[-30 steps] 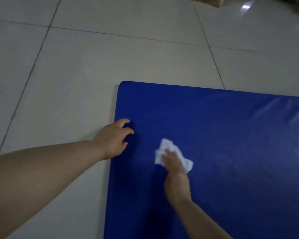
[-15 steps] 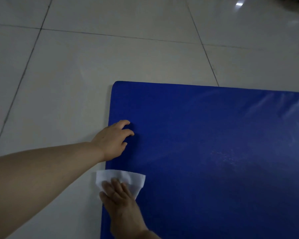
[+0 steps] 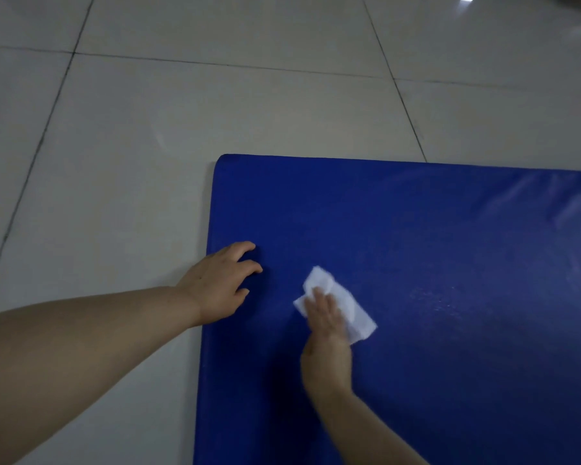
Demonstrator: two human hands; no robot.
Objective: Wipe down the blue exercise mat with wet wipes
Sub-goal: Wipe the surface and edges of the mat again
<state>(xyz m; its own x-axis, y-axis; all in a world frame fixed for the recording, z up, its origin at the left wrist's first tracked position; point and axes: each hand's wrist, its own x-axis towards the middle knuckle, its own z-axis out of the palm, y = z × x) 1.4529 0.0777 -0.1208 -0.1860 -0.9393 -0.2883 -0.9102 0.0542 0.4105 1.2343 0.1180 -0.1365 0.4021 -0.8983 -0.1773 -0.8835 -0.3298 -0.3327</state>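
Wiping under way: right hand [image 3: 327, 325] pressing wipe [image 3: 349, 307] flat-fingered onto mat [image 3: 450, 246]; left hand [image 3: 220, 283], fingers bent, bracing beside it; damp sheen right of wipe, most apparently left.

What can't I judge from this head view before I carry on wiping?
- Blue exercise mat: right and near ends cut off by the frame.
- Wet wipe: partly hidden under the right hand; its soiling is unreadable.
- Left hand: palm contact hidden.
- Which mat areas are already wiped: dim light, unclear.
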